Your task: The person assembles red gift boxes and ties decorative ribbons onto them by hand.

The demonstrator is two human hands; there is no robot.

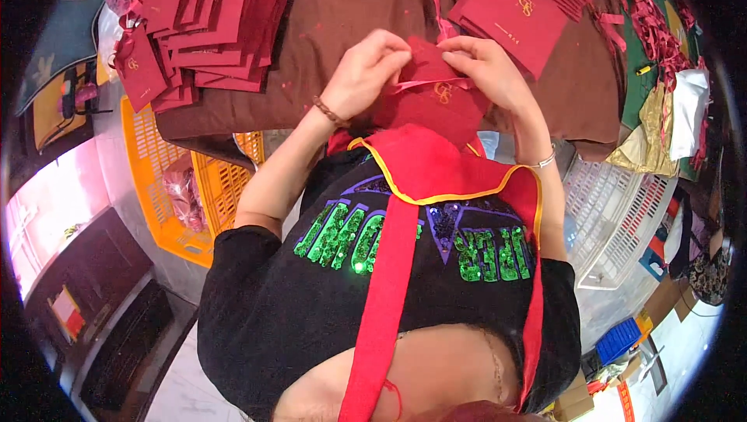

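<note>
In front of my chest lies a dark-red pouch (424, 111) with a gold emblem, a pinkish-red ribbon (426, 82) crossing its upper part. My left hand (372, 70) pinches at the upper left of the pouch, thumb and fingertips together. My right hand (492, 72) is bent over the upper right corner, its fingertips closed on the red material. Between the two hands the pouch's top end stands up a little. Whether the fingertips grip ribbon or pouch edge is hard to make out.
Stacked dark-red pouches (222, 33) lie at the left of the brown cloth-covered table (366, 2), with another stack (521, 10) at the right. Loose red ribbons (657, 33) hang at the far right. An orange crate (159, 196) and a white crate (615, 220) stand below.
</note>
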